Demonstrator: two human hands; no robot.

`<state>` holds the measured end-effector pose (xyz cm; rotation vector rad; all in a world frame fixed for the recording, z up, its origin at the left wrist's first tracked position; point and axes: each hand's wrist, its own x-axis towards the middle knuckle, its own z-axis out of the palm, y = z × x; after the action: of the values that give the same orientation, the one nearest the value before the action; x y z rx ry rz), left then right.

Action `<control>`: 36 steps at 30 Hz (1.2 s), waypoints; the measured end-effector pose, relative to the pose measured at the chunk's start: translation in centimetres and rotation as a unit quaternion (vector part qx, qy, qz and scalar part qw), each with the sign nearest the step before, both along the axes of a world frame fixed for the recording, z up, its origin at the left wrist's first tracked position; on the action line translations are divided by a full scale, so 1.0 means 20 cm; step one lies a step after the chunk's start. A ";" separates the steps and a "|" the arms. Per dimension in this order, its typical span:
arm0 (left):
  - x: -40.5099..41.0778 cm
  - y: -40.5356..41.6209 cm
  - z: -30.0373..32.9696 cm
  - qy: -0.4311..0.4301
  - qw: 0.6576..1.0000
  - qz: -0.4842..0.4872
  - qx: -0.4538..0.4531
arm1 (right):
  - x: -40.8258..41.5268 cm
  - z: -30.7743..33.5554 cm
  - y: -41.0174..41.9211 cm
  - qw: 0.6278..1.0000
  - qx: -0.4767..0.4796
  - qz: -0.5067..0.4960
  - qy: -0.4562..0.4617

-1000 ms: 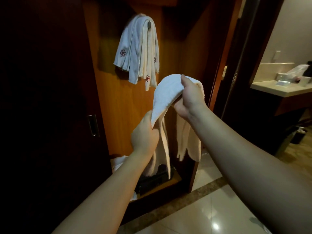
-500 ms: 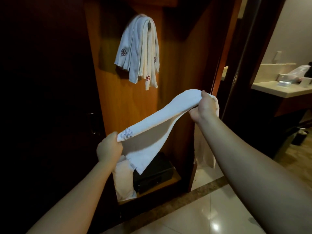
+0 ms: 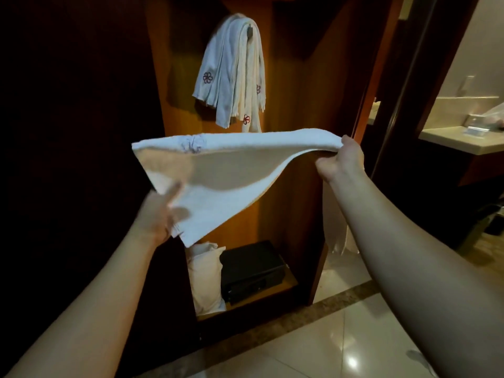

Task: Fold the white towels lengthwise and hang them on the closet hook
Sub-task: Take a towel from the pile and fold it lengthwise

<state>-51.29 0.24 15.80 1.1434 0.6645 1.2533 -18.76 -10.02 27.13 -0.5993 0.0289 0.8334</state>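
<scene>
Looking at the biggest thing first, the closet (image 3: 275,192) is open in front of you with its warm wood back panel, which is why you're standing square to it: the hook is straight ahead and up. The towel (image 3: 229,170) you're working on is stretched out flat between your arms, roughly level, below the hanging ones. Holding it spread like that makes sense, since you need the long edges lined up before you can fold it lengthwise.

The bundle of hung towels (image 3: 231,75) already drapes over the hook (image 3: 249,31) near the top, so some of the job looks done and that hook is getting crowded.

Down on the closet floor there's a dark safe box (image 3: 252,268) with a pale pillow (image 3: 204,279) just beside it, out of your way.

Your right hand (image 3: 341,162) has its fingers and thumb curled round the towel's far end, a proper pinch that keeps the top edge taut. Your left hand (image 3: 161,214) is blurry at the near corner; the fingers look fairly straight against the cloth, but honestly I can't tell if it's actually gripping or just touching.

Next up, I'd guess, is bringing the two long edges together.
</scene>
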 end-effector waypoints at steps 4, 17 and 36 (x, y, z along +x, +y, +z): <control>0.01 -0.04 -0.13 0.075 0.997 -0.003 -0.003 | 0.04 -0.05 -0.01 1.000 -0.017 0.004 -0.025; -0.09 -0.05 -0.16 0.017 0.993 -0.118 -0.013 | 0.12 -0.16 -0.07 0.992 -0.053 0.061 -0.097; 0.41 -0.13 -0.65 0.053 0.968 -0.089 -0.231 | -0.19 0.05 0.10 0.986 0.051 0.130 -0.091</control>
<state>-43.12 -2.27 2.85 0.8619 0.8622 0.8305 -22.55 -8.10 28.23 -0.5877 -0.2620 1.0230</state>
